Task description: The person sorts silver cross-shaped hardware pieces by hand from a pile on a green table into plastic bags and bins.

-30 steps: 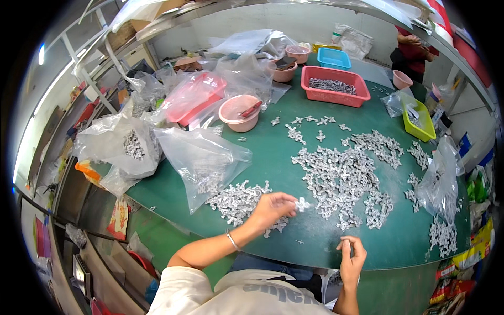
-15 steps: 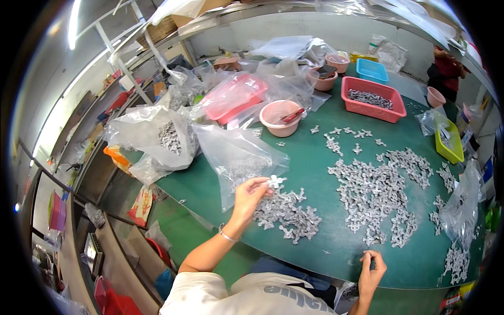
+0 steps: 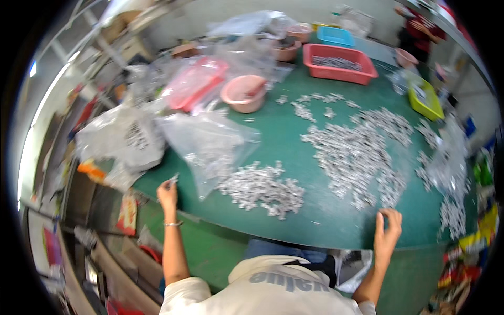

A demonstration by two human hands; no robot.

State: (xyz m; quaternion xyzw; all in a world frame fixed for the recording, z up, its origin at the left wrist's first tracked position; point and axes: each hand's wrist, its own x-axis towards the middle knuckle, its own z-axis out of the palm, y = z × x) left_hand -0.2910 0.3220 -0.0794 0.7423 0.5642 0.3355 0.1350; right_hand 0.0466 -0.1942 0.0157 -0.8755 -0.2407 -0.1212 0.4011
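At the table's left front edge, my left hand [image 3: 167,193] is closed, thumb and fingers pinching a small grey metal piece [image 3: 174,179], blurred by motion. Right of it lies a clear plastic bag [image 3: 207,144] with grey pieces inside. Beside the bag spreads a heap of small cross-shaped grey metal castings [image 3: 262,189]. My right hand [image 3: 388,231] is over the right front edge, fingers loosely bent and thumb apart, with nothing visible in it. Just beyond is a larger heap of the same castings [image 3: 349,160].
At the back stand a pink tub of castings [image 3: 367,73], a blue tray [image 3: 336,36] and a round pink basin [image 3: 243,106]. A yellow-green basket [image 3: 433,107] is at right. White bags [image 3: 118,136] crowd the left. Another person [image 3: 420,31] is at the far right.
My left hand has swung left, from over the near heap to the table's left edge. My right hand has shifted slightly, its thumb now farther from its fingers. The view has tilted and shifted.
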